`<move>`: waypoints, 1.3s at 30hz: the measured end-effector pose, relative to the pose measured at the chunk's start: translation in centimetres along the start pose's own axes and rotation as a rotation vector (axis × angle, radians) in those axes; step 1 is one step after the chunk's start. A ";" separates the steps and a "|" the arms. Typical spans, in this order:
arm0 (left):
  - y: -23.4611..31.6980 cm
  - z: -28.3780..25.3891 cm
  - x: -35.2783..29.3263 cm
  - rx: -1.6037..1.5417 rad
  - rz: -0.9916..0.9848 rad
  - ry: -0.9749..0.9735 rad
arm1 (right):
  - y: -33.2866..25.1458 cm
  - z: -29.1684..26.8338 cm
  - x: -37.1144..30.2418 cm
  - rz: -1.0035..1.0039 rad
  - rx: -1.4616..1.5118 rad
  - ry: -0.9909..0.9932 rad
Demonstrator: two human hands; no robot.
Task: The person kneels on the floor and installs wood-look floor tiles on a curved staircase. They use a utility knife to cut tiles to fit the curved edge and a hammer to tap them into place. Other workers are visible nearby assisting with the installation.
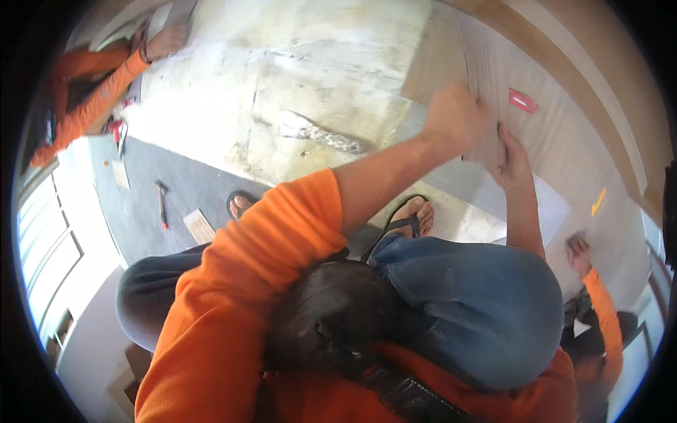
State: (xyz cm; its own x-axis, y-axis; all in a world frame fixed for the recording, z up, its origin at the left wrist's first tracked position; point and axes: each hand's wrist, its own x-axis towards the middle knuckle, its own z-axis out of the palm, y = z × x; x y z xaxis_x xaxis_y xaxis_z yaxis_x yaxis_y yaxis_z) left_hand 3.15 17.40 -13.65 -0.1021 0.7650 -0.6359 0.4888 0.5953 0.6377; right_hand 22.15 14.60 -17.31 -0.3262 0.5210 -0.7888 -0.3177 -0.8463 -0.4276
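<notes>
My left hand [457,123] is a motion-blurred fist over the edge of the wood-grain floor planks on the right. Whether anything is inside it is hidden. My right hand [513,161] grips the near end of a wood-grain floor plank [485,134], its thumb pointing up along the edge and its other fingers mostly hidden. The two hands are close together, the left one farther forward. A flat red piece with a pale slot [523,100] lies on the planks just beyond my right hand.
Bare, stained concrete [331,77] spreads ahead, with a crumpled silvery scrap [321,132] on it. A hammer [162,204] and a small board [199,227] lie on grey underlay at left. One orange-sleeved co-worker [99,92] is far left; another's hand [578,255] rests on planks right.
</notes>
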 end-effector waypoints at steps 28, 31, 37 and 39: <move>-46.3 -36.3 -34.3 0.306 -0.728 -0.272 | -4.5 -0.3 3.3 -0.968 -1.401 0.774; -45.0 -37.8 -32.1 0.334 -0.606 -0.196 | -2.9 0.9 2.6 -1.033 -0.861 0.756; -28.5 -40.7 -18.6 0.669 0.082 -0.189 | -5.1 6.4 1.2 -1.285 -0.350 0.596; -24.3 -40.0 -17.1 0.682 0.114 -0.164 | -5.5 9.8 0.7 -1.321 -0.302 0.576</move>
State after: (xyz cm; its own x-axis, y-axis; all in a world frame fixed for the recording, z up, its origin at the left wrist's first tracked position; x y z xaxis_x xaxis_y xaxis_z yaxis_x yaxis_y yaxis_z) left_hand -41.62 -0.34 -0.87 0.0880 0.7345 -0.6729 0.9275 0.1859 0.3243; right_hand 14.95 20.67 -11.21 0.4611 0.8629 0.2069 0.1205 0.1701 -0.9780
